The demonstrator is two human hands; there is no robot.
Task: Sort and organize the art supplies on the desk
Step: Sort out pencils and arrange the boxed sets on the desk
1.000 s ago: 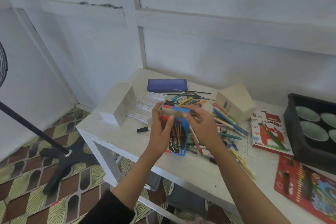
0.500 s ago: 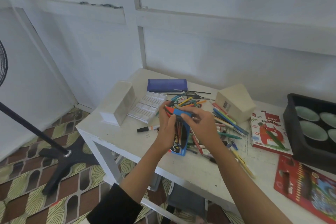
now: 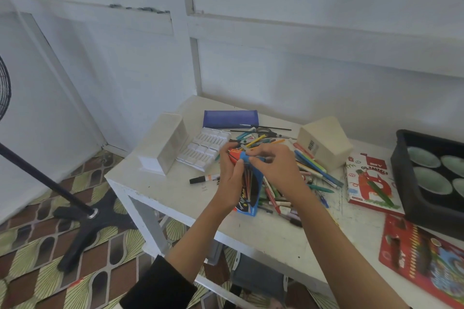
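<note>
Above the middle of the white desk (image 3: 175, 198) I hold a blue and black coloured-pencil box (image 3: 251, 190) upright. My left hand (image 3: 229, 180) grips its side. My right hand (image 3: 272, 167) pinches the blue flap at the box's top end. Behind and to the right of the box lies a heap of loose pens, markers and pencils (image 3: 308, 170). A black marker (image 3: 203, 179) lies alone on the desk just left of my left hand.
A white organiser box (image 3: 164, 144), a white moulded tray (image 3: 204, 149) and a blue pencil case (image 3: 229, 118) sit at the back left. A cream box (image 3: 325, 144), an oil pastels box (image 3: 367, 182), a black tray of bowls (image 3: 431, 173) and a red pencil set (image 3: 424, 261) lie right. A fan stand (image 3: 75, 213) is on the floor left.
Both hands with the pencil box have dropped slightly toward the desk. My right hand's fingers have pressed the blue top flap down onto the box's end.
</note>
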